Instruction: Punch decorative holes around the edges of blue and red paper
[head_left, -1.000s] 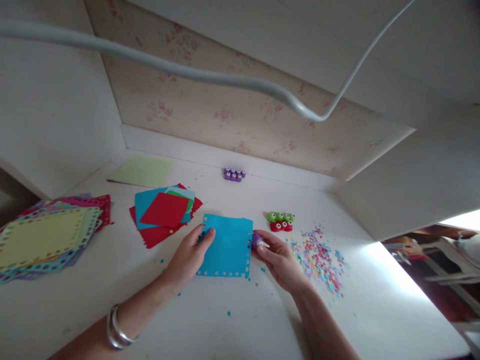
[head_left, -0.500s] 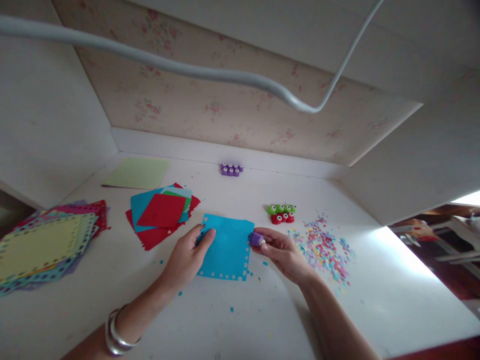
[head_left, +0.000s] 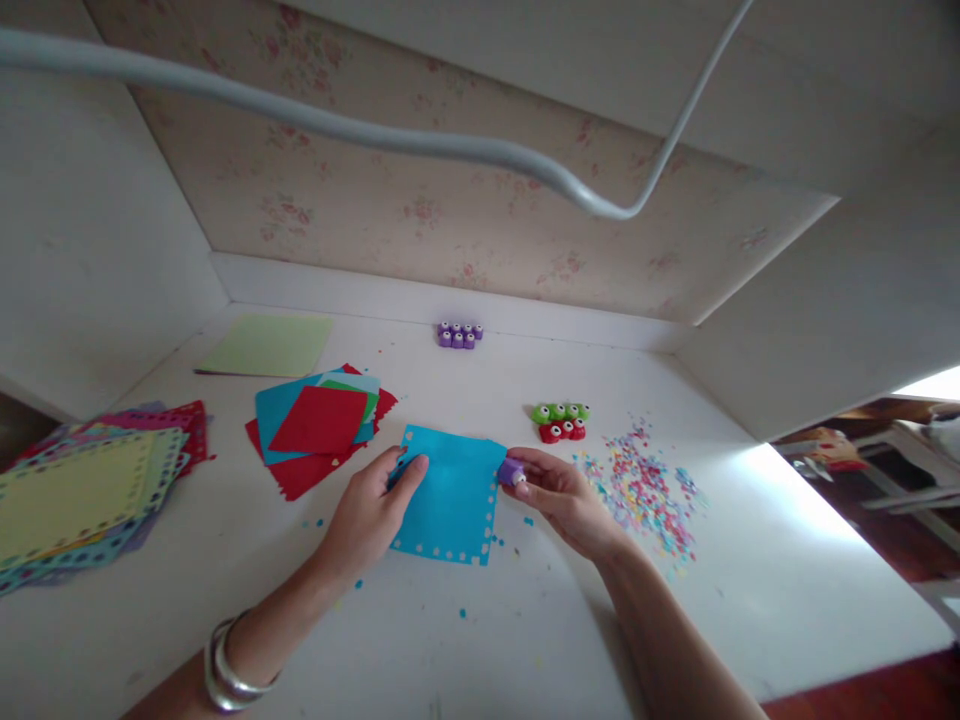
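Observation:
A square of blue paper (head_left: 450, 495) with small shapes punched along its bottom, right and part of its left edge is held just in front of me. My left hand (head_left: 375, 497) pinches its left edge, thumb on top. In my right hand (head_left: 562, 497) is a small purple paper punch (head_left: 513, 472), gripped between thumb and fingers at the paper's upper right edge. Whether the paper sits inside the punch's slot is hard to make out. Small blue punched bits lie on the table around the sheet.
Purple punches (head_left: 459, 336) stand by the back wall. Green punches (head_left: 559, 411) and red punches (head_left: 562, 431) sit right of centre, beside a confetti heap (head_left: 652, 490). Red and blue sheets (head_left: 322, 425), pale green paper (head_left: 266, 345) and a punched-paper stack (head_left: 82, 490) lie left. A white cable (head_left: 450, 145) crosses overhead.
The view has shifted slightly. The purple punch in my right hand has tilted a little at the paper's edge; my left hand keeps its hold on the sheet.

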